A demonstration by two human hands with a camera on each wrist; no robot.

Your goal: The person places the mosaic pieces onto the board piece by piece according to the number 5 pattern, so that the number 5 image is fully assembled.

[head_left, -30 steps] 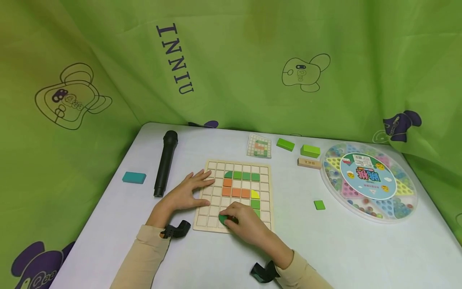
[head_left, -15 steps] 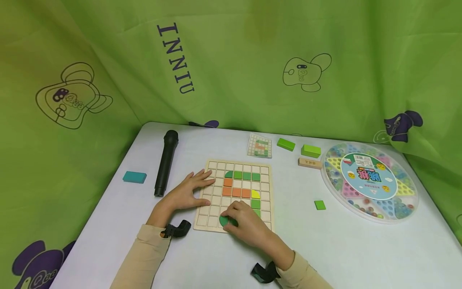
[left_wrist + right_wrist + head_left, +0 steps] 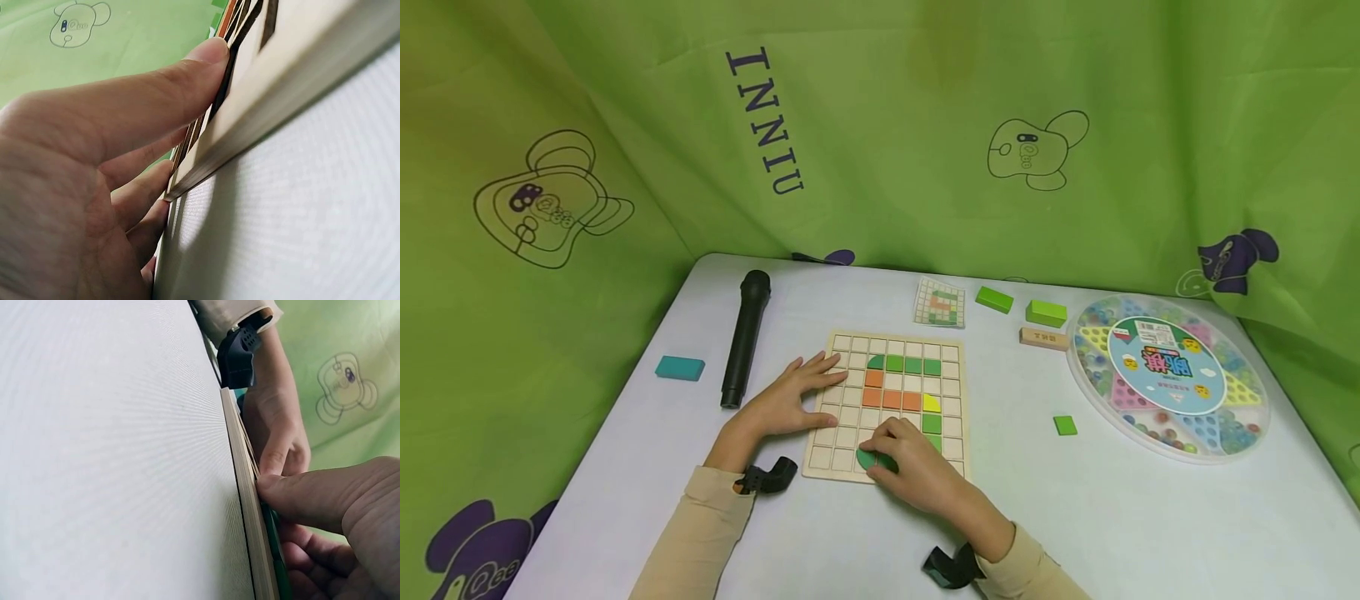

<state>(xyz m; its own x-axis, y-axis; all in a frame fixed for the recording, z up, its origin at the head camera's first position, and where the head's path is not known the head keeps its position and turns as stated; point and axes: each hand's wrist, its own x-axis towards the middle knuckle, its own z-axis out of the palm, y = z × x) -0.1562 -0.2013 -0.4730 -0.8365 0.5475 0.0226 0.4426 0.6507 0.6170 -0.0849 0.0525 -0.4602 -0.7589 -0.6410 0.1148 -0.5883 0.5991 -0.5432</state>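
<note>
A square wooden grid board (image 3: 822, 458) lies flat on the table. Orange, yellow and green tiles fill some of its cells. My left hand (image 3: 790, 402) rests on the board's left side with fingers spread; its thumb (image 3: 209, 53) touches the board near the edge. At the board's near edge, my right hand (image 3: 913, 467) pinches a green tile with one rounded corner (image 3: 866, 458) between thumb and fingers. Another green tile (image 3: 886, 462) lies beside it, partly covered by the hand. In the right wrist view, the thumb (image 3: 275, 487) presses at the board's edge and the other fingers are curled.
A small pattern card (image 3: 940, 304) lies behind the board. Green blocks (image 3: 1046, 313), a wooden block (image 3: 1043, 338) and a round marble game box (image 3: 1165, 379) sit to the right. A loose green tile (image 3: 1064, 426) lies nearer. Left are a black microphone (image 3: 746, 337) and teal block (image 3: 680, 367).
The tiles under my right fingers have settled flatter in the near row, where a dark reddish patch showed before. My right hand has shifted only slightly; my left hand stays in place.
</note>
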